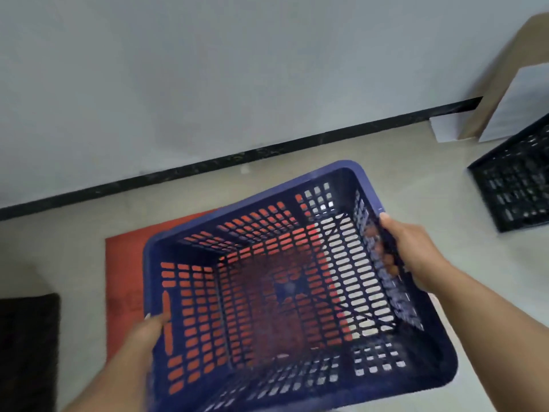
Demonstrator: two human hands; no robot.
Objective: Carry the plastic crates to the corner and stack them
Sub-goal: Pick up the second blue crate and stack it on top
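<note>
Holding blue crate (285,292) off the floor with both hands, open side up, tilted toward the far right. Left hand (148,337) closed on the near-left rim beside the slot handle; right hand (413,251) wrapped over the right rim, fingers curled inside the wall. Crate empty, lattice walls and base; red mat (127,272) visible under and through the holes, pale floor (356,150) beyond it. Black crate (517,185) sitting on the floor at far right, near a tan panel (511,69) leaning at the wall — probably the stacking spot, though the corner itself not clearly in view.

Risks, judged from this frame:
- Left grip shallow, mostly thumb and fingertips on the rim; a swing to the right could pull the rim free and drop that side.
- Frame blurred — suggests fast motion; a quick turn could knock the crate against the tan panel or the black crate.
- Mat edge underfoot a possible trip point while walking with view blocked by the crate.
- Stacking askew likely if the blue crate not squared to the black one before lowering; rims may catch rather than nest.
</note>
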